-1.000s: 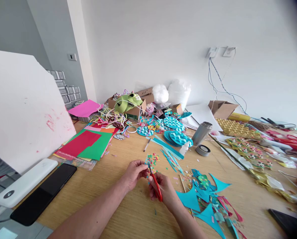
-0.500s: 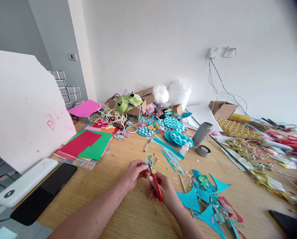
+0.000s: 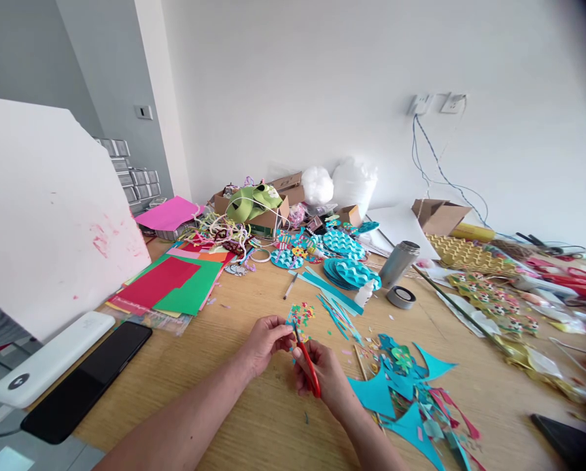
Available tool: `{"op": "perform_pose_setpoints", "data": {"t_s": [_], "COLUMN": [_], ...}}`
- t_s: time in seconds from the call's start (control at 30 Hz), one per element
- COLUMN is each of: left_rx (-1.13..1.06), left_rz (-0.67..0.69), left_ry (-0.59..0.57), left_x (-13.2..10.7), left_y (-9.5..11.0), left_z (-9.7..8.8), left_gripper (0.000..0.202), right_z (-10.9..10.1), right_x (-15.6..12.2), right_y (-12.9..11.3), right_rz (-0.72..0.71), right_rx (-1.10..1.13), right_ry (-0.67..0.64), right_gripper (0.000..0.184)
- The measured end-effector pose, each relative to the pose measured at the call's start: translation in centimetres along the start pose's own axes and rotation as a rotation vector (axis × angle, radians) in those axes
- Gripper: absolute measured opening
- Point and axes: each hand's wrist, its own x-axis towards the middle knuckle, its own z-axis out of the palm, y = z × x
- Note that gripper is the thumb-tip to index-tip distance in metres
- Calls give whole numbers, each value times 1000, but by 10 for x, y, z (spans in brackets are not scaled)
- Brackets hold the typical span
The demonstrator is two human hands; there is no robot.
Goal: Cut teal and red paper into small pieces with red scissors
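Observation:
Red-handled scissors (image 3: 309, 366) are gripped in my right hand (image 3: 322, 374), their blades pointing up and left toward my other hand. My left hand (image 3: 269, 341) is closed, thumb and fingers pinched on a small piece of blue paper (image 3: 290, 322) at the blade tips. How far the blades are apart is too small to tell. Just beyond my fingertips lies a pile of tiny multicoloured paper bits (image 3: 303, 313) on the wooden table (image 3: 185, 379). Thin blue paper strips (image 3: 339, 317) lie to the right of that pile.
Blue paper offcuts (image 3: 379, 392) spread right of my right hand. A glue bottle (image 3: 364, 293), a steel flask (image 3: 399, 263) and its lid (image 3: 401, 297) stand beyond. At left lie coloured paper sheets (image 3: 195, 288), a black phone (image 3: 89, 379) and a white power bank (image 3: 52, 356).

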Motion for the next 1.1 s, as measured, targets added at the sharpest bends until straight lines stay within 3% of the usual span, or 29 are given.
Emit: {"op": "perform_pose_setpoints", "data": {"t_s": [1.1], "left_rx": [5], "left_rz": [-29], "left_ry": [-18], "left_x": [-1], "left_y": [0], "left_z": [-1], "left_gripper": [17], "right_z": [0], "right_x": [0], "right_y": [1], "right_rz": [-30], "right_rx": [28], "right_ry": [-11], "right_gripper": [41]}}
